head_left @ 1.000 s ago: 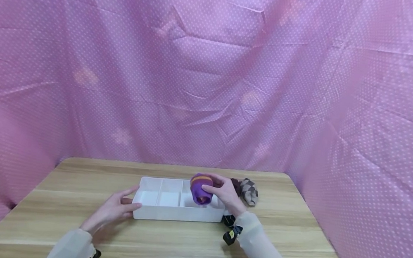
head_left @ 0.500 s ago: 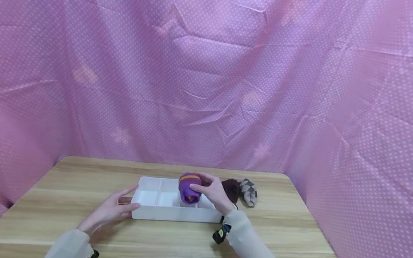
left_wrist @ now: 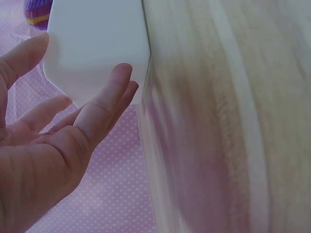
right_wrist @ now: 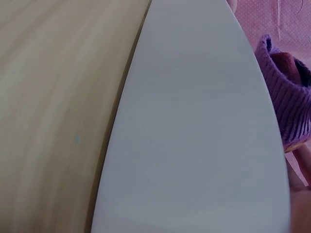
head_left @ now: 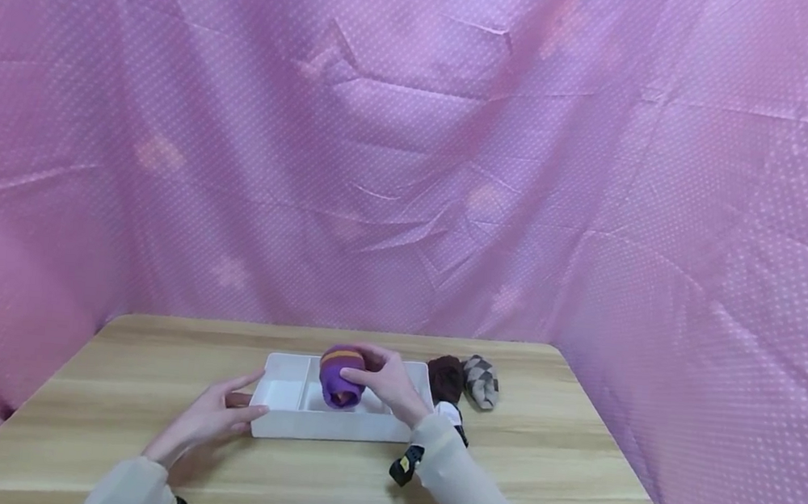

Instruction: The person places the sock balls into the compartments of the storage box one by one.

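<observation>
Right hand point(head_left: 387, 382): thumb and fingers pinch the purple sock point(head_left: 341, 377), gap between them only as wide as the sock. Sock is balled up, orange band near the top, ribbed purple cuff, dark red inside showing in the right wrist view. It's over the tray point(head_left: 328, 428), left of the middle; can't tell if it touches the tray floor.

Left hand point(head_left: 217, 410): well open, fingers fairly straight and spread about the tray's left end, thumb by the near corner, other fingers toward the far one. Fingertips against the tray wall in the left wrist view.

Tray is white, low-walled, split by cross dividers, long side toward the person, sitting flat on the wood-grain surface point(head_left: 323, 488).

Off the tray's right end, on the surface: brown bundle point(head_left: 445, 379) near the tray, checked bundle point(head_left: 481, 383) just right of it, grey/beige.

Pale sleeves on both arms, right sleeve point(head_left: 472, 490) crossing the near right part of the surface. Black wrist unit point(head_left: 404, 466) at the right cuff. Pink dotted cloth point(head_left: 412, 172) hangs behind and at both sides.
</observation>
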A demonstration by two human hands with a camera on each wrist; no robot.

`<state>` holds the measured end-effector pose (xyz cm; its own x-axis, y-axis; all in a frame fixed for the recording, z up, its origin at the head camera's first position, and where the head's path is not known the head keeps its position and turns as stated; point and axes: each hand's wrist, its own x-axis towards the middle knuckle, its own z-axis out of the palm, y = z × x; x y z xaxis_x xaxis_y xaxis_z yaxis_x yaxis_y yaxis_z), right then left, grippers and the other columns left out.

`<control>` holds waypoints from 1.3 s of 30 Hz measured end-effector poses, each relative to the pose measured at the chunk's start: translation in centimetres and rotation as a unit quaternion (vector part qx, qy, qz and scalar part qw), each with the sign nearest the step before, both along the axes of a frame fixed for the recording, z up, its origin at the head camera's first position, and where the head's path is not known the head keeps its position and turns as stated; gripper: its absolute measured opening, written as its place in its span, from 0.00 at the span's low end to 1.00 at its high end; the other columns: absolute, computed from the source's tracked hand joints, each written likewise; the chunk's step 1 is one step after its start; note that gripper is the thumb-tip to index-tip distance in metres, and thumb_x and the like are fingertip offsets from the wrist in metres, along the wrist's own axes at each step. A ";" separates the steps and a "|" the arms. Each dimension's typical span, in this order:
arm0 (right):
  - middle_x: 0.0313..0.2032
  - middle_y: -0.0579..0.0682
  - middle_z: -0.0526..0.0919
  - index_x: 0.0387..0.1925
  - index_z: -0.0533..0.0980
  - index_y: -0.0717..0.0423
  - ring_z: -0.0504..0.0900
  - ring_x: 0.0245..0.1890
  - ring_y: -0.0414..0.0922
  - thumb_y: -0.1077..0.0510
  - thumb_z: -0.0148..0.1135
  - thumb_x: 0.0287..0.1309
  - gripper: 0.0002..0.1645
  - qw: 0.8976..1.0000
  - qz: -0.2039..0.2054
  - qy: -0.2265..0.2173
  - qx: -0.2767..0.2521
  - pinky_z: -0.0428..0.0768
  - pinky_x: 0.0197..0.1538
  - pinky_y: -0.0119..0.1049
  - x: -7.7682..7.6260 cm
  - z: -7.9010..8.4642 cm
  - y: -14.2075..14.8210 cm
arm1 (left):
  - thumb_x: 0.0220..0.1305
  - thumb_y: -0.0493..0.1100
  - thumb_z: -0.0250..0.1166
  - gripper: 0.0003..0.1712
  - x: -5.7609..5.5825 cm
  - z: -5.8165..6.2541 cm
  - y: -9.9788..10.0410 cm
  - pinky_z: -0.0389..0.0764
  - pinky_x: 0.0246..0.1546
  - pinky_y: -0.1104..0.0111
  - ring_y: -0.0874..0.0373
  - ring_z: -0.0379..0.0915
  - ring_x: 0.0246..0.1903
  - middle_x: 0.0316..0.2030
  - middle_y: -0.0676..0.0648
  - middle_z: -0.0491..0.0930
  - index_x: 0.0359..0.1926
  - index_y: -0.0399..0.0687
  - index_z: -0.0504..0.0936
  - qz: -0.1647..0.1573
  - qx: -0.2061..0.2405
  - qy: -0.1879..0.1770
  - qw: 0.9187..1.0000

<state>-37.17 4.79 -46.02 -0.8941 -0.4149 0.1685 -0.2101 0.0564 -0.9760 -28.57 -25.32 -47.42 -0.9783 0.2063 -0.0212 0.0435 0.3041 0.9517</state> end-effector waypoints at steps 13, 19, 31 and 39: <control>0.50 0.48 0.85 0.58 0.77 0.48 0.83 0.50 0.43 0.48 0.75 0.51 0.32 1.000 -0.019 -0.002 0.001 0.83 0.57 0.37 -0.4 0.4 -2.4 | 0.60 0.43 0.70 0.49 -0.1 0.1 -0.2 0.86 0.51 0.59 0.43 0.79 0.51 0.62 0.21 0.67 0.75 0.39 0.53 0.007 -0.009 0.003 1.000; 0.49 0.48 0.86 0.57 0.78 0.47 0.84 0.48 0.42 0.50 0.75 0.52 0.29 1.000 -0.019 0.006 -0.005 0.84 0.55 0.35 -0.9 0.7 -4.1 | 0.60 0.43 0.70 0.49 -0.3 0.2 -0.2 0.86 0.51 0.58 0.42 0.79 0.51 0.61 0.20 0.67 0.75 0.37 0.52 0.000 -0.005 0.007 1.000; 0.49 0.44 0.86 0.54 0.79 0.43 0.83 0.48 0.42 0.50 0.77 0.47 0.30 0.999 -0.039 0.006 -0.010 0.83 0.57 0.39 -0.4 0.3 -7.2 | 0.62 0.41 0.68 0.48 -0.3 -0.3 -0.1 0.86 0.52 0.56 0.39 0.78 0.53 0.62 0.18 0.63 0.75 0.36 0.50 -0.020 0.009 0.011 1.000; 0.47 0.44 0.86 0.54 0.79 0.43 0.84 0.47 0.41 0.50 0.76 0.49 0.28 0.999 -0.034 0.017 -0.017 0.84 0.54 0.36 -0.3 -0.1 -8.1 | 0.63 0.41 0.68 0.49 -0.3 -0.3 -0.2 0.85 0.53 0.55 0.39 0.78 0.53 0.62 0.17 0.63 0.75 0.36 0.49 -0.023 0.018 0.009 1.000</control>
